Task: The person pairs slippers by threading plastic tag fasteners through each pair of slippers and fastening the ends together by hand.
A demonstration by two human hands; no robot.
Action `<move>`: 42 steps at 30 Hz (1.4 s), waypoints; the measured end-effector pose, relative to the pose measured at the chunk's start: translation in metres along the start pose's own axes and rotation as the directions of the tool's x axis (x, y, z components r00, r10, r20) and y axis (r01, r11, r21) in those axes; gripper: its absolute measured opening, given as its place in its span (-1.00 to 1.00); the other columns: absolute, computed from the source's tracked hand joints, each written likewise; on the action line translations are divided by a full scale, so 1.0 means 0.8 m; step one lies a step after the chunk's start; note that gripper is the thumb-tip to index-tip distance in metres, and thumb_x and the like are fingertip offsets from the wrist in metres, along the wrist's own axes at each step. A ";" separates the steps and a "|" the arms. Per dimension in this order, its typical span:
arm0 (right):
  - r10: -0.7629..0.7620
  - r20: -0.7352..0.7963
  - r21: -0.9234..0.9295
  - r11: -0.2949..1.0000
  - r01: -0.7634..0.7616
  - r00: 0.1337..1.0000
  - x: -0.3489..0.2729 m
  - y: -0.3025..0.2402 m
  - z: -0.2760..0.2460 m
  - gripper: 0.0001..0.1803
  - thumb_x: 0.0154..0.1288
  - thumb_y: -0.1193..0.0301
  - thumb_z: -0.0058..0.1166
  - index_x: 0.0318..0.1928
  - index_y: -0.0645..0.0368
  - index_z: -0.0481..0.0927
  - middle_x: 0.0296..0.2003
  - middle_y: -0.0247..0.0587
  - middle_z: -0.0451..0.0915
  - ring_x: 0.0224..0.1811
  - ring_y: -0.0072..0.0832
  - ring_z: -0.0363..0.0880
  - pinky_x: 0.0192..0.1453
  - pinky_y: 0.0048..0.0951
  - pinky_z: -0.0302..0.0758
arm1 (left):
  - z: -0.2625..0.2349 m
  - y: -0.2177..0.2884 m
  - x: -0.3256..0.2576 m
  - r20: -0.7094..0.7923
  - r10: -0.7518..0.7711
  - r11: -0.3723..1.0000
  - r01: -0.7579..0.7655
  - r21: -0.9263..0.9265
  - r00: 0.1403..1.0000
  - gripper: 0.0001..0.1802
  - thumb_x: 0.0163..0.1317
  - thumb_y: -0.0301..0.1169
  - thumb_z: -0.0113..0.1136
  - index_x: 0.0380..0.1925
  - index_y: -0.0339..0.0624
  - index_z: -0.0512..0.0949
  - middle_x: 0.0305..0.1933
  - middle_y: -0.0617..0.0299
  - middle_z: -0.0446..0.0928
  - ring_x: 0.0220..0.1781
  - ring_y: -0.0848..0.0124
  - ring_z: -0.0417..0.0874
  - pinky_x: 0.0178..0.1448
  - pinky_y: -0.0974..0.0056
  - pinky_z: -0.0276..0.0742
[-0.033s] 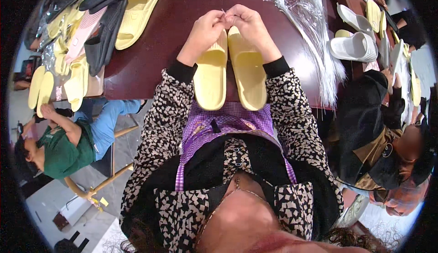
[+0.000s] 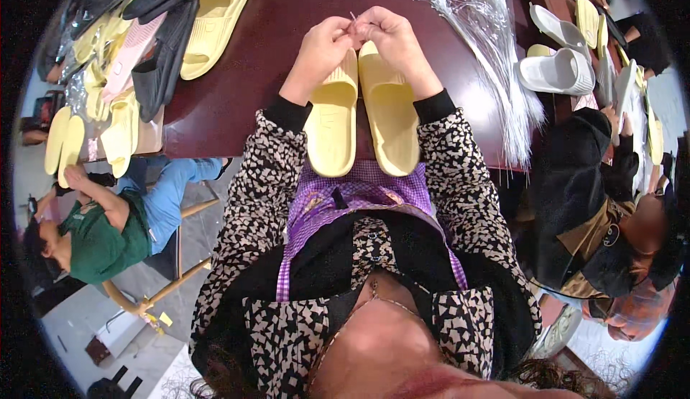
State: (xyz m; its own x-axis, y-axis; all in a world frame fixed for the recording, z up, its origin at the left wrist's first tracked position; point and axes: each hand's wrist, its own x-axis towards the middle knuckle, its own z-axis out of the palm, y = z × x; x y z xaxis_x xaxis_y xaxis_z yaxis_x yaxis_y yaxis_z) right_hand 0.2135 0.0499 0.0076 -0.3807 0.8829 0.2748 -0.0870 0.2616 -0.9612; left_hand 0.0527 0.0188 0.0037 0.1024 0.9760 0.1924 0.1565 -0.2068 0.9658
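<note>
Yellow slippers (image 2: 333,122) point away from us; by their far ends, our left hand (image 2: 323,48) and right hand (image 2: 390,39) pinch some tiny thing (image 2: 353,16).

I see slippers (image 2: 333,126) of matt plastic, a smooth, glossy table (image 2: 215,118), shiny plastic-looking strands (image 2: 496,75), an apron (image 2: 366,190) of matt cloth.

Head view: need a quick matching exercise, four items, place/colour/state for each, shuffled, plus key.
Column 1
1. left hand and right hand
2. slipper pair between the forearms
3. strand bundle
4. apron

Column 2
A. purple check
B. whitish, on the right part of the table
C. fingertips brought close together
D. yellow

Pairs: 1-C, 2-D, 3-B, 4-A
</note>
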 end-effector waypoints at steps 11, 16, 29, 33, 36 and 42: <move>-0.007 -0.264 -0.165 0.986 -0.038 0.964 -0.040 -0.020 0.009 -0.92 0.32 0.52 0.06 -0.27 0.27 0.60 -0.39 -0.45 0.58 -0.33 -0.74 0.46 -0.21 -0.67 0.43 | 0.017 0.040 -0.017 -0.117 -0.107 0.974 0.080 -0.214 0.987 -0.85 0.27 -0.46 0.14 -0.23 -0.32 0.56 -0.47 0.31 0.58 -0.49 0.66 0.51 -0.43 0.55 0.40; -0.014 -0.310 -0.123 0.992 -0.025 0.951 -0.046 -0.032 0.017 -0.88 0.26 0.50 0.10 -0.26 0.30 0.63 -0.40 -0.33 0.64 -0.36 -0.67 0.49 -0.23 -0.58 0.47 | 0.020 0.043 -0.018 -0.127 -0.110 0.966 0.077 -0.246 0.986 -0.85 0.27 -0.47 0.13 -0.24 -0.34 0.56 -0.45 0.30 0.57 -0.47 0.64 0.53 -0.42 0.55 0.41; 0.006 -0.266 -0.204 0.977 -0.063 0.964 -0.051 -0.033 0.017 -0.87 0.28 0.52 0.08 -0.20 0.27 0.64 -0.39 -0.45 0.60 -0.36 -0.76 0.43 -0.25 -0.69 0.41 | 0.012 0.036 -0.019 -0.008 -0.145 0.922 0.132 -0.363 0.989 -0.88 0.30 -0.46 0.05 -0.28 -0.24 0.56 -0.50 0.40 0.48 -0.53 0.71 0.40 -0.48 0.57 0.29; -0.059 -0.244 -0.260 0.965 -0.007 0.968 -0.050 -0.029 0.017 -0.88 0.27 0.54 0.08 -0.21 0.27 0.64 -0.39 -0.42 0.62 -0.35 -0.73 0.45 -0.22 -0.66 0.43 | 0.002 0.029 -0.016 0.100 -0.187 0.888 0.212 -0.409 0.977 -0.87 0.34 -0.41 0.02 -0.30 -0.19 0.53 -0.52 0.43 0.43 -0.57 0.68 0.33 -0.50 0.54 0.27; -0.134 -0.245 -0.292 0.955 0.059 0.960 -0.050 -0.029 0.018 -0.87 0.18 0.54 0.09 -0.26 0.28 0.64 -0.38 -0.15 0.67 -0.33 -0.47 0.63 -0.20 -0.47 0.53 | -0.002 0.026 -0.014 0.150 -0.201 0.840 0.249 -0.482 0.968 -0.89 0.33 -0.44 0.02 -0.30 -0.21 0.52 -0.54 0.43 0.38 -0.56 0.65 0.33 -0.47 0.52 0.28; -0.157 -0.226 -0.310 0.947 0.082 0.961 -0.050 -0.032 0.018 -0.88 0.17 0.55 0.09 -0.29 0.26 0.64 -0.40 -0.15 0.67 -0.35 -0.45 0.64 -0.20 -0.46 0.53 | -0.011 0.025 -0.012 0.231 -0.223 0.804 0.313 -0.506 0.947 -0.90 0.32 -0.47 0.01 -0.30 -0.24 0.51 -0.55 0.43 0.34 -0.55 0.64 0.31 -0.46 0.50 0.29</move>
State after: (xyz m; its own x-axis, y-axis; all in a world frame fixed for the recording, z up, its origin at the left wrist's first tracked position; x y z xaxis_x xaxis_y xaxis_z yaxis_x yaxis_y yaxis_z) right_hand 0.2174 0.0025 0.0207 -0.1442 0.8958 0.4204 0.1719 0.4411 -0.8809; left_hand 0.0466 0.0060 0.0225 0.2888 0.9546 -0.0732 -0.3393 0.1735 0.9245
